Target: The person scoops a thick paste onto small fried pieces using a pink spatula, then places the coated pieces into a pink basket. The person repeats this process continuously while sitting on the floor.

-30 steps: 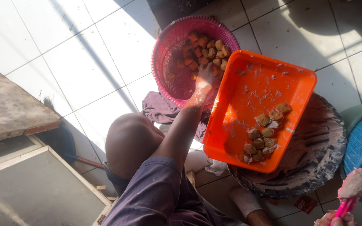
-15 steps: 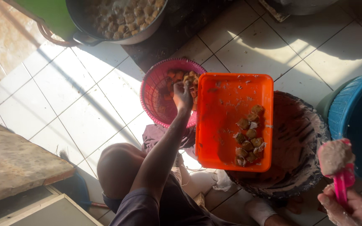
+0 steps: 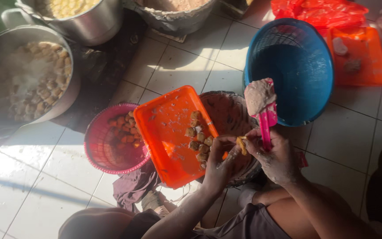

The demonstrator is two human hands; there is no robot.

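Just above the knees, the left hand (image 3: 219,166) pinches a small yellowish food piece (image 3: 242,144), while the right hand (image 3: 277,159) grips a pink spatula (image 3: 266,119) loaded with pale paste. Beyond them lie an orange tray (image 3: 166,128) of fried pieces, a pink basket (image 3: 100,146) and a blue basket (image 3: 297,71).
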